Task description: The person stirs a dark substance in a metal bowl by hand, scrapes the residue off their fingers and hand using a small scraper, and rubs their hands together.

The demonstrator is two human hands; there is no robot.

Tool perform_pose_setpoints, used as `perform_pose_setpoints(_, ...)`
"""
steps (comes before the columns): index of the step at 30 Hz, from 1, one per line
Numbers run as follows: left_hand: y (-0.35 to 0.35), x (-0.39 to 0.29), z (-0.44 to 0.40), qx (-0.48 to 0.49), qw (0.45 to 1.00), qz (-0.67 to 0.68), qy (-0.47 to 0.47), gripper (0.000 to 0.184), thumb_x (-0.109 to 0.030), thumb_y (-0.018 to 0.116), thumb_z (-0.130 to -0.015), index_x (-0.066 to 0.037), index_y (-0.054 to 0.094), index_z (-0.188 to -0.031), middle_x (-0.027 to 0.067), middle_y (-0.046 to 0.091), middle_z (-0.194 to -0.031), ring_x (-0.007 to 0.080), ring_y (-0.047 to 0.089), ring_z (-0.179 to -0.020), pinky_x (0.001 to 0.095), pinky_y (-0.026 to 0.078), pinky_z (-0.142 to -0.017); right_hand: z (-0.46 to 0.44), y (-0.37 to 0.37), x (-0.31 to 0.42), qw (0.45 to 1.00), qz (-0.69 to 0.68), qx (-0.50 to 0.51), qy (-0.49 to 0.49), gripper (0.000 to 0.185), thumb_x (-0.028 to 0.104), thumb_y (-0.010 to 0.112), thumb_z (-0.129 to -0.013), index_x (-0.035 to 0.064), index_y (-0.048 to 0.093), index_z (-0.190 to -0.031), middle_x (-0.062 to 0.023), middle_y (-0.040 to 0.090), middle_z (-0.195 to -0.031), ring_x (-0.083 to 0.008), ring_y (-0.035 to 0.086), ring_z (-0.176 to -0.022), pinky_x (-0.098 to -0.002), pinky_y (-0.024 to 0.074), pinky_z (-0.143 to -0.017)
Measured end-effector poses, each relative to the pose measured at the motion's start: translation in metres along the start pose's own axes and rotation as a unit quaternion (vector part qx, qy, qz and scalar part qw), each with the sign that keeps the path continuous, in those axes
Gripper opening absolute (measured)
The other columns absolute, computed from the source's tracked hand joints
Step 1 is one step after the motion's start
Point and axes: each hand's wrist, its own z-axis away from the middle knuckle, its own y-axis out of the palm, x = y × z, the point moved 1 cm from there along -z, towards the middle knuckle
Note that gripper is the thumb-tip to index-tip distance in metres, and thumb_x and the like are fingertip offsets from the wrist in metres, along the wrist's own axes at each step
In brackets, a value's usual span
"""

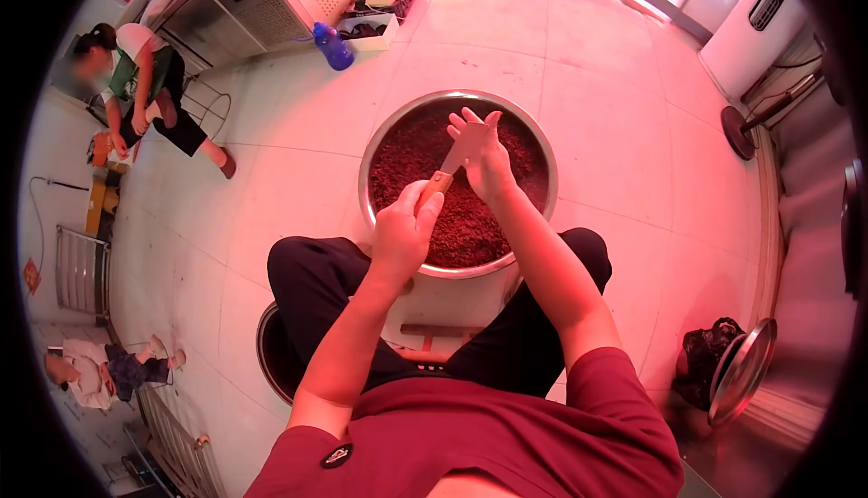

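My left hand [404,231] is wrapped round the wooden handle of a broad-bladed knife [437,183], which slants up to the right. Its flat blade [466,147] lies against the palm side of my right hand [486,159], whose fingers are stretched out and spread. Both hands are above a large round metal basin [366,172] on the floor between my knees. Inside it is a dark reddish, coarse crumbly mass [461,236]; the red light hides its true colour.
A dark bucket [269,353] stands by my left leg. Beyond the basin is a blue jug [333,47]. A metal lid [743,371] leans beside a black bag [705,362] at right. Two people [149,82] sit at left. A stand with a round base [739,132] is at far right.
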Motion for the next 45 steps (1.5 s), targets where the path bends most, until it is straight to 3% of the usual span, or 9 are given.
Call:
perform_pose_setpoints(5, 0.002, 0.011, 0.0, -0.025, 0.999, 0.014, 0.037, 0.03, -0.026, 0.056, -0.093, -0.001, 0.06, -0.109, 0.016, 0.065, -0.076, 0.0246, 0.065, -0.07, 0.0349, 0.049, -0.065, 0.0, -0.007, -0.003, 0.99, -0.05, 0.094, 0.094, 0.089, 0.074, 0.037, -0.084, 0.0095, 0.027, -0.145, -0.0117, 0.035, -0.146, -0.0264, 0.032, -0.135, -0.0505, 0.0237, -0.107)
perform_pose_setpoints(9, -0.012, 0.03, -0.016, -0.045, 0.996, 0.064, -0.041, 0.03, -0.025, 0.057, -0.093, 0.0, 0.062, -0.109, 0.0088, 0.062, -0.075, 0.0117, 0.057, -0.071, 0.0286, 0.047, -0.066, 0.013, 0.019, 0.004, 0.976, 0.184, 0.094, 0.068, 0.09, 0.071, 0.05, -0.081, 0.0184, 0.021, -0.148, -0.0063, 0.022, -0.154, -0.0275, 0.017, -0.142, -0.0546, 0.0159, -0.109)
perform_pose_setpoints(12, -0.036, 0.029, -0.011, -0.029, 0.99, 0.107, -0.089, 0.031, -0.024, 0.059, -0.092, 0.001, 0.062, -0.11, 0.0065, 0.064, -0.079, 0.0107, 0.057, -0.075, 0.0268, 0.047, -0.069, 0.01, 0.008, -0.005, 0.717, 0.676, -0.056, -0.159, 0.088, 0.054, 0.064, -0.081, 0.0159, 0.021, -0.148, -0.0128, 0.023, -0.152, -0.0301, 0.016, -0.142, -0.0587, 0.0145, -0.108)
perform_pose_setpoints(13, -0.045, 0.026, -0.008, -0.015, 0.988, 0.108, -0.108, 0.032, -0.024, 0.059, -0.091, 0.001, 0.062, -0.111, 0.0055, 0.065, -0.08, 0.0102, 0.058, -0.077, 0.0259, 0.047, -0.071, 0.012, 0.007, -0.001, 0.673, 0.714, -0.067, -0.181, 0.095, 0.048, 0.072, -0.074, 0.018, 0.02, -0.148, -0.0119, 0.019, -0.153, -0.0312, 0.012, -0.143, -0.0605, 0.0115, -0.109)
perform_pose_setpoints(20, -0.04, 0.031, 0.017, 0.03, 0.99, 0.058, -0.122, 0.031, -0.024, 0.061, -0.091, 0.0, 0.063, -0.109, 0.0048, 0.065, -0.078, 0.0087, 0.057, -0.073, 0.0255, 0.046, -0.068, 0.016, 0.015, -0.001, 0.528, 0.812, -0.057, -0.241, 0.109, 0.048, 0.079, -0.061, 0.0243, 0.018, -0.148, -0.0047, 0.013, -0.155, -0.0284, 0.009, -0.143, -0.0619, 0.0103, -0.109)
perform_pose_setpoints(21, -0.035, 0.034, 0.015, 0.022, 0.992, 0.074, -0.102, 0.033, -0.024, 0.06, -0.092, 0.0, 0.062, -0.115, -0.007, 0.054, -0.074, -0.0005, 0.039, -0.058, 0.0166, 0.031, -0.049, 0.017, 0.019, -0.001, 0.532, 0.814, -0.047, -0.227, 0.109, 0.048, 0.079, -0.061, 0.0241, 0.018, -0.148, -0.0042, 0.013, -0.155, -0.0282, 0.008, -0.143, -0.0621, 0.0103, -0.109)
perform_pose_setpoints(24, -0.035, 0.039, 0.006, 0.017, 0.992, 0.035, -0.122, 0.031, -0.026, 0.06, -0.091, 0.0, 0.063, -0.108, 0.0067, 0.064, -0.077, 0.0104, 0.058, -0.072, 0.0264, 0.047, -0.067, 0.023, 0.024, -0.002, 0.539, 0.818, -0.027, -0.201, 0.112, 0.049, 0.079, -0.059, 0.0231, 0.018, -0.148, -0.0029, 0.012, -0.155, -0.0279, 0.007, -0.144, -0.0625, 0.0103, -0.109)
perform_pose_setpoints(40, -0.036, 0.047, -0.022, -0.06, 0.989, -0.131, -0.039, 0.031, -0.03, 0.058, -0.089, -0.005, 0.064, -0.105, 0.0189, 0.066, -0.082, 0.0339, 0.065, -0.076, 0.0396, 0.05, -0.068, 0.031, 0.031, -0.019, 0.449, 0.88, 0.083, -0.128, 0.106, 0.049, 0.079, -0.057, 0.0102, 0.031, -0.143, -0.0043, 0.014, -0.154, -0.0244, 0.005, -0.144, -0.0604, 0.0054, -0.112)
perform_pose_setpoints(45, -0.035, 0.036, -0.015, 0.004, 0.989, -0.144, -0.039, 0.029, -0.03, 0.057, -0.089, -0.006, 0.064, -0.104, 0.0198, 0.065, -0.084, 0.0375, 0.064, -0.078, 0.0427, 0.05, -0.068, 0.032, 0.028, -0.03, 0.418, 0.888, 0.107, -0.156, 0.104, 0.048, 0.079, -0.057, 0.0074, 0.034, -0.142, -0.0047, 0.021, -0.152, -0.0209, 0.009, -0.143, -0.0596, 0.0029, -0.113)
